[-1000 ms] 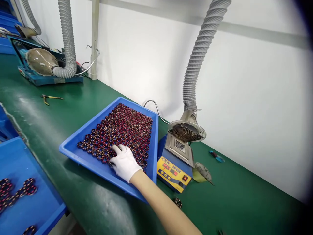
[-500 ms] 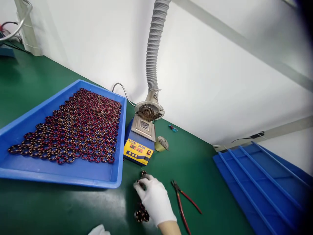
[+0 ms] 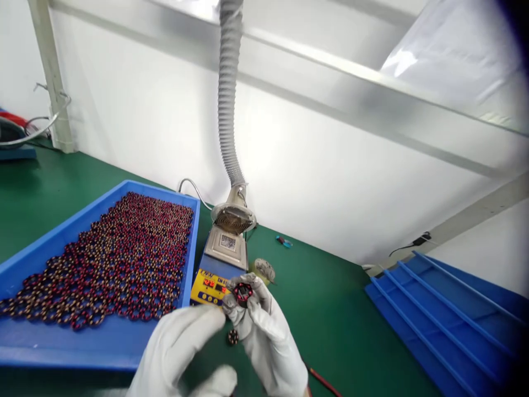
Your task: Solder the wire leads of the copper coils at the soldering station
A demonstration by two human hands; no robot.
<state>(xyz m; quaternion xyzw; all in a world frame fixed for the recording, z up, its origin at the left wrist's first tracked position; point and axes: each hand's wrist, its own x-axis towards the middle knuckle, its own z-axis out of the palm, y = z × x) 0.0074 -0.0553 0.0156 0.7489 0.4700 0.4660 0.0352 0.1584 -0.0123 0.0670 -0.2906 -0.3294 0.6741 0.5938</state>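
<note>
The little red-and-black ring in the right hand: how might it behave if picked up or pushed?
The ring looks stiff, its outline round even while gripped. It is probably light for handling, since the right hand holds it up alone. Stood on edge, that round shape might roll.

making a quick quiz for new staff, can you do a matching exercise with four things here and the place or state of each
1. right hand
2. grey hose
3. blue tray
4. left hand

A. thumb and fingertips apart
B. holds many dark rings
C. hangs above the yellow-fronted machine
D. grips a single ring

Pairs: 1-D, 2-C, 3-B, 4-A
</note>
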